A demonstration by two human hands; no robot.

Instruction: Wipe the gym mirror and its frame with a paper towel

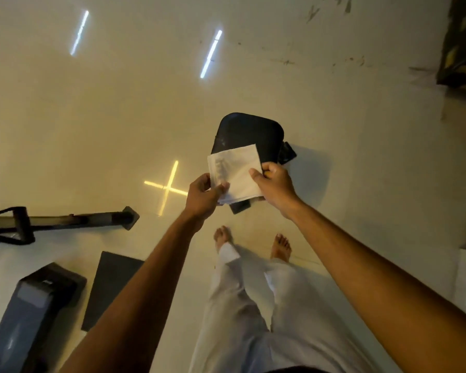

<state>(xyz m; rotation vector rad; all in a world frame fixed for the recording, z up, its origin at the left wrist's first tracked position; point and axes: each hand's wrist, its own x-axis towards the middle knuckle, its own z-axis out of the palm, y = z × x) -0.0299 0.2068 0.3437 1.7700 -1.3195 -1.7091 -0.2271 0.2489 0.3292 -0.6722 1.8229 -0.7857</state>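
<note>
Both hands hold the paper towel [233, 175] out in front of the body, above the pale glossy floor [92, 117]: the left hand [203, 196] pinches its lower-left corner between thumb and fingers, and the right hand [273, 181] is closed on its right edge, thumb lying across the white sheet. Held by two opposite sides like this, the towel stays flat and taut, which looks like preparation, squaring or folding it into a pad before any wiping starts. Directly beyond the towel, partly hidden by it, a dark rounded-square object [249, 133] rests on the floor; what it is cannot be told. Both arms reach forward nearly straight, converging on the towel, wrists slightly bent inward. Below the towel are the person's bare feet [280, 247] and light trousers. Well to the left of the towel lie a black bar [73, 219] and a dark mat [111, 289]. No mirror or frame shows here, so the wiping itself appears not yet begun.
</note>
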